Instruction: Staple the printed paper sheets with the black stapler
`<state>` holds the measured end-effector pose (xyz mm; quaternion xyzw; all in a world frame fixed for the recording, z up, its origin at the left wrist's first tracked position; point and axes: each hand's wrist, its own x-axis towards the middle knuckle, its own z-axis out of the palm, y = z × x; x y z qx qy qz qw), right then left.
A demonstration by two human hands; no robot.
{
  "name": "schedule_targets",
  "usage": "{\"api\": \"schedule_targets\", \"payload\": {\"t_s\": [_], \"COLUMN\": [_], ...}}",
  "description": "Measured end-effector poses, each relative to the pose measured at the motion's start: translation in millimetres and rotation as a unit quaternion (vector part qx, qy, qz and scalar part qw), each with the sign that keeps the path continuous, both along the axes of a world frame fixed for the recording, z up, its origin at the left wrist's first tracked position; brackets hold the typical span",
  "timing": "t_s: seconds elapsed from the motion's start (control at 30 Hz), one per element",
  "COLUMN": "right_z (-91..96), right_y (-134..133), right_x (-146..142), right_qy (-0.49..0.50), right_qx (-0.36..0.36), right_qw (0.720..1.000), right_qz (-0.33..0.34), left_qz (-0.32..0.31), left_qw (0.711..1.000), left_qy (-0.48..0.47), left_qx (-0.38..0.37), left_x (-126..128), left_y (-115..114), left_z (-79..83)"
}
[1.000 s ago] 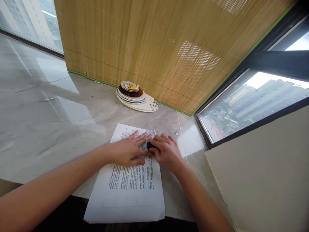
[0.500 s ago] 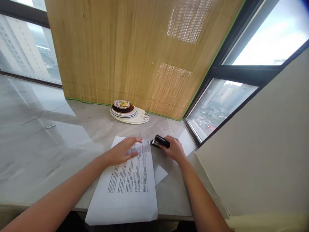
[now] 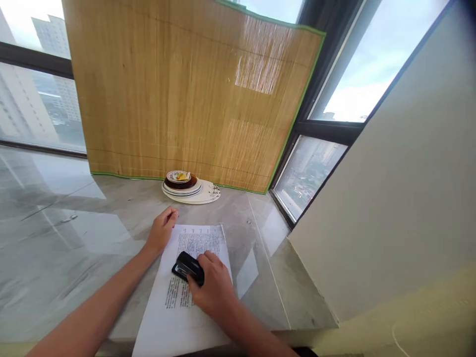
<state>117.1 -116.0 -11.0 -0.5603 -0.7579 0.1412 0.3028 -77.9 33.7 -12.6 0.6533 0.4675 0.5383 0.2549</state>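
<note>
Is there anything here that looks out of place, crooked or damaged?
Nothing is spilled or broken. The printed sheets lie slightly askew and overhang the counter's near edge. The right hand holds a black stapler over them; the left hand rests at their top left corner. The stacked plates sit neatly.

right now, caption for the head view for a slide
Right hand holds a black stapler over printed paper; left hand at its top-left corner.

The left hand (image 3: pixel 162 229) lies far and left, fingers loosely curled, forearm stretched toward the near left; the right hand (image 3: pixel 213 285) sits nearer, fingers apparently bent in a grip
</note>
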Motion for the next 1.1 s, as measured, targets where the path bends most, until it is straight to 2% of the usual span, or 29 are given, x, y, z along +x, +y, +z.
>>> {"api": "schedule_targets", "payload": {"t_s": [0.13,0.23,0.3,0.43,0.53,0.6,0.7,0.77,0.83,0.97,1.03,1.1], "right_z": [-8.9,-5.7,-0.4,11.3,7.8,-1.8,-16.0,-20.0,-19.9,-18.3,-18.2,-17.5], "right_y": [-2.1,-3.6,1.0,36.3,74.7,95.2,113.4,120.2,126.3,140.0,145.0,147.3], "right_x": [60.5,105.8,128.0,160.0,174.2,175.4,160.4,137.3,102.8,12.9,-28.5,-58.2], "right_qy": [-0.007,-0.015,0.005,0.084,-0.026,-0.108,-0.169,-0.176,-0.174,-0.158,-0.146,-0.14], "right_qx": [0.0,-0.002,-0.01,0.007,0.053,0.02,-0.051,-0.057,-0.042,-0.019,0.0,0.006], "right_qw": [0.999,0.996,0.997,0.994,0.994,0.991,0.983,0.983,0.984,0.984,0.986,0.987], "right_qz": [-0.048,-0.084,-0.081,-0.07,-0.089,-0.071,-0.044,-0.017,0.02,0.079,0.079,0.075], "left_qz": [-0.006,-0.007,-0.005,-0.008,-0.007,-0.006,-0.009,-0.011,-0.011,0.012,0.039,0.073], "left_qw": [1.0,0.999,0.999,0.998,0.995,0.992,0.989,0.988,0.986,0.982,0.979,0.974], "left_qy": [-0.021,-0.026,-0.023,-0.04,-0.072,-0.093,-0.109,-0.118,-0.134,-0.165,-0.184,-0.204], "left_qx": [-0.022,-0.034,-0.038,-0.045,-0.064,-0.08,-0.095,-0.099,-0.099,-0.092,-0.081,-0.064], "left_x": [2.0,2.3,1.4,-1.2,-0.7,1.0,4.0,5.0,4.4,-3.8,-12.2,-22.9], "left_y": [1.7,3.8,5.6,8.9,8.4,6.0,2.3,1.5,2.6,8.2,11.7,15.1], "left_z": [-2.2,-4.5,-6.3,-9.4,-8.3,-5.7,-1.7,-0.6,-1.1,-3.4,-2.9,-0.7]}}
